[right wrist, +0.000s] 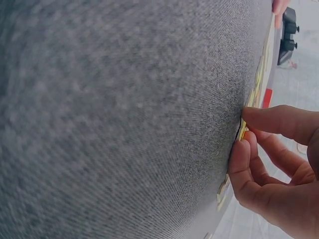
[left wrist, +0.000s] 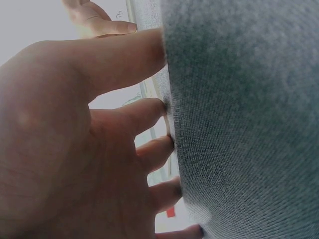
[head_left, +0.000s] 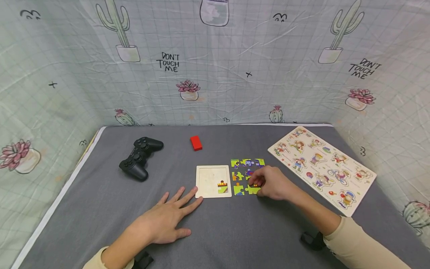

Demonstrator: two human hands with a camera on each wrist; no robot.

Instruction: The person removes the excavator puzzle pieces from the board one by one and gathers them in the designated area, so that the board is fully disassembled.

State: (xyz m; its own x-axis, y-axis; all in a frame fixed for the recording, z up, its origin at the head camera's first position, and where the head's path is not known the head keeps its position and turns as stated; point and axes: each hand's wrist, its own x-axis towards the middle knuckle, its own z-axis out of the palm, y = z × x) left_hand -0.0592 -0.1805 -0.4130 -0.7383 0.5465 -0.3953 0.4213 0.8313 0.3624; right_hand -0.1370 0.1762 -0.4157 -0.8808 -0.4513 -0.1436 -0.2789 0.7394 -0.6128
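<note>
With thumb and fingers my right hand (head_left: 273, 183) pinches a puzzle piece (right wrist: 242, 131) at the lower right of the loose pieces; the fingers cover part of it. Other puzzle pieces (head_left: 239, 190), green with coloured pictures, lie in rows to its left and behind it. Left of these sits a square wooden puzzle tray (head_left: 208, 177), with one piece (head_left: 223, 186) in its lower right corner. My left hand (head_left: 168, 218) rests on the grey cloth with fingers spread, its fingertips at the tray's lower left corner. In the left wrist view, the fingertips (left wrist: 158, 149) meet the cloth.
A black game controller (head_left: 139, 158) lies at the left. Behind the tray is a red block (head_left: 196, 143). A large wooden picture board (head_left: 322, 168) with several figures lies slanted at the right, close to my right forearm. Patterned fabric walls (head_left: 215, 74) stand around the cloth.
</note>
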